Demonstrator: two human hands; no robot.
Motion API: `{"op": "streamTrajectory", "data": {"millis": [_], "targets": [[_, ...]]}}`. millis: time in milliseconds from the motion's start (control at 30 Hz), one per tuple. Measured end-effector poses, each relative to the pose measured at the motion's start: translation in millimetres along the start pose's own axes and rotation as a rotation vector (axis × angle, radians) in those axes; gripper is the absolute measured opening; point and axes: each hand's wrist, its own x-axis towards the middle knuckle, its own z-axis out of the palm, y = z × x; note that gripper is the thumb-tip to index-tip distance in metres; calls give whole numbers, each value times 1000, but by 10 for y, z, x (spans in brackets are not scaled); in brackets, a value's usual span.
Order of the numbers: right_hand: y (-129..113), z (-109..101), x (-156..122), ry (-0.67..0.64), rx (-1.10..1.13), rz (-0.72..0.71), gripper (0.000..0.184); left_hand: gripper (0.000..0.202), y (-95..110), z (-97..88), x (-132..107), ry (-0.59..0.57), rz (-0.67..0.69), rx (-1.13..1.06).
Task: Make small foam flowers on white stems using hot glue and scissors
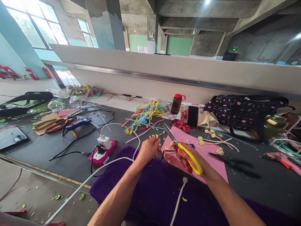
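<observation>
My right hand (185, 157) is wrapped round a pair of yellow-handled scissors (191, 158), their metal blades parted and pointing up and left. Red and blue parts of something show around that hand, mostly hidden by it. Left of the scissors, my left hand (149, 149) is closed, fingers curled together; whatever it pinches is hidden or too small to name. Beneath both wrists spreads a dark purple cloth (150, 194). On it lies a pale stem (178, 202) with a small mauve tip. Pink paper (211, 157) lies under my right hand, with short yellow clippings beyond my left.
Colourful pipe-cleaner-like stems (150, 114) are heaped ahead, near a bottle (176, 104) and a phone (192, 116). Black-handled pliers (237, 163) lie right. A pink power strip (103, 153) with a white charger and cables stands left, near a blue glue gun (78, 125).
</observation>
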Motion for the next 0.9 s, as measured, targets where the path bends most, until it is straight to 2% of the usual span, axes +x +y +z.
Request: {"op": "streamTrajectory", "data": {"millis": [133, 233, 333, 433, 533, 633, 700, 800, 900], "targets": [[-126, 2, -39, 46, -57, -13, 35, 41, 41, -14, -19, 79, 59, 67], [-205, -47, -122, 79, -63, -52, 33, 27, 37, -29, -13, 115, 116, 79], [-146, -198, -302, 149, -113, -73, 35, 19, 48, -36, -15, 130, 137, 82], [34, -447, -602, 271, -337, -51, 42, 20, 117, -27, -72, 124, 158, 85], [217, -707, -935, 444, -760, 6, 53, 23, 221, 13, -246, 113, 205, 148], [314, -859, -1133, 578, -1091, 168, 53, 26, 291, 96, -551, -16, 274, 257], [336, -893, -1159, 625, -1241, 205, 54, 28, 295, 180, -780, -123, 307, 391], [360, -908, -1139, 545, -1311, 143, 55, 29, 229, 348, -1043, -205, 295, 586], [405, -941, -1169, 461, -1285, 98, 51, 28, 112, 527, -1124, -243, 255, 738]]}}
